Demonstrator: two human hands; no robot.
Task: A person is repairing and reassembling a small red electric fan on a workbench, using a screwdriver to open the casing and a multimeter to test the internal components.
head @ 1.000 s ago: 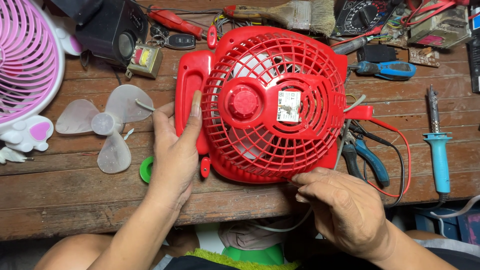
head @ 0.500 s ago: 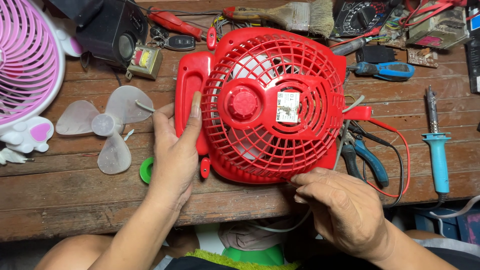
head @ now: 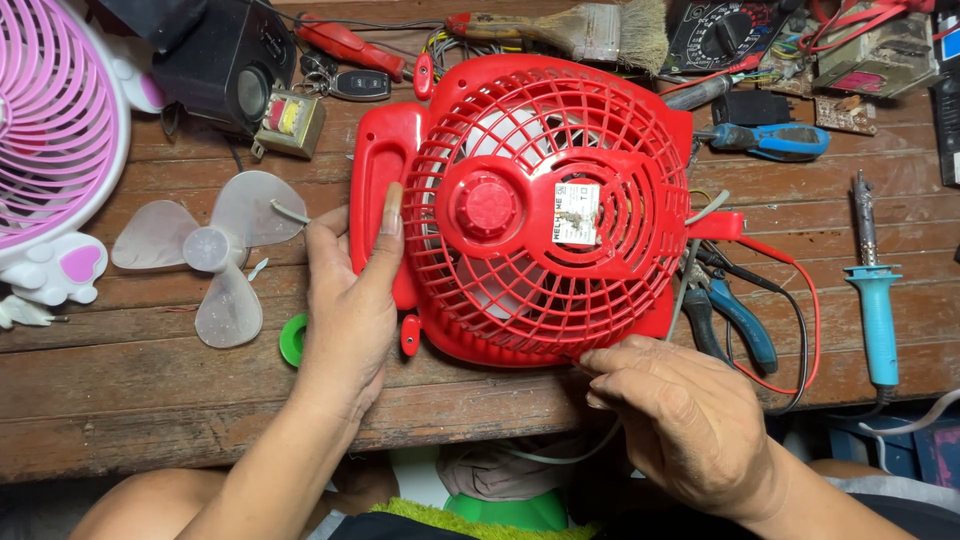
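Observation:
A red plastic fan housing (head: 540,210) with a round grille lies flat on the wooden bench (head: 150,390). My left hand (head: 345,310) rests against its left side, index finger stretched along the red base bar. My right hand (head: 680,420) is at the lower right rim of the grille, fingertips pinched at the edge; what they pinch is hidden. A white cord (head: 560,455) hangs from under that hand.
A clear three-blade propeller (head: 205,250) and a green tape roll (head: 292,340) lie left of my left hand. A pink fan (head: 50,130) is at far left. Blue-handled pliers (head: 730,320), a red wire (head: 800,300), a soldering iron (head: 875,300), a brush (head: 590,28) and screwdrivers surround the housing.

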